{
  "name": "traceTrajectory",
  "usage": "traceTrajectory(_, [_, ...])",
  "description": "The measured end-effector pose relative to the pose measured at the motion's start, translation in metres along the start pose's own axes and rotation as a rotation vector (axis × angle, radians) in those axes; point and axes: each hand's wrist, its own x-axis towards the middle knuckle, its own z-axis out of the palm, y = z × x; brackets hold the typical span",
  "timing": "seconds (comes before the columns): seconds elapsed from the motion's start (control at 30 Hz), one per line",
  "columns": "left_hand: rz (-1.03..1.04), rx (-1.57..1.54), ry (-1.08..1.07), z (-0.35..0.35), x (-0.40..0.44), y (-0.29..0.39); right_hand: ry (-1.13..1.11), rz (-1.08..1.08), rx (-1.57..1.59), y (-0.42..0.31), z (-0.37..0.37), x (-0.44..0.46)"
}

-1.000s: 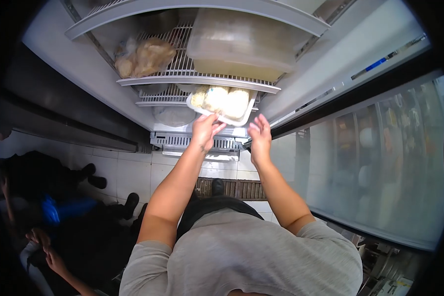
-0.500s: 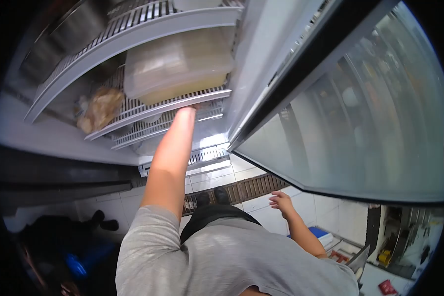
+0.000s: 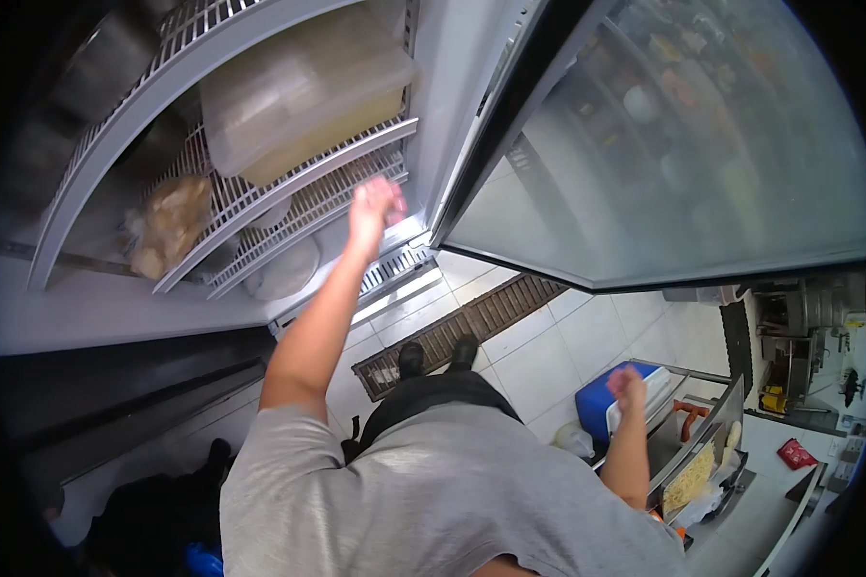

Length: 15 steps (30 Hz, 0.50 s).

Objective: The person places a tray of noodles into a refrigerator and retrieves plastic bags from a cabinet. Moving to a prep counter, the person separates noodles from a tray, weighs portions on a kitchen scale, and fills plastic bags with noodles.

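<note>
My left hand is in front of the lower wire shelves of an open upright fridge, its fingers loosely bent and somewhat apart, with nothing visible in them. Above and behind it, a large translucent plastic tub with pale yellowish contents sits on a wire shelf. A clear bag of brownish food lies left of the tub. My right hand is away on the other side, over a blue and white cooler box; blur hides how its fingers are held, and no object shows in it.
The glass fridge door stands swung out to the right. A brown slatted floor grate runs past my feet. At lower right, a metal counter holds a tray of shredded pale food. A dark shape with blue is at lower left.
My left hand has come out from under the shelf into view. My right hand has moved right and down. The view has turned, showing more of the counter and floor.
</note>
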Motion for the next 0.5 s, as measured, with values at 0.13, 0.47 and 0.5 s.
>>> traceTrajectory(0.13, [-0.021,0.791,-0.172,-0.077,-0.151,-0.122,0.089,-0.547,0.002,-0.119,-0.022,0.069])
traceTrajectory(0.47, [-0.547,1.218,0.239,-0.248,-0.356,-0.192,0.006,-0.897,-0.112,-0.342,0.011,0.092])
traceTrajectory(0.5, [-0.438,1.125,0.317,-0.260,-0.354,-0.210,-0.045,-0.882,-0.118,-0.341,0.012,0.090])
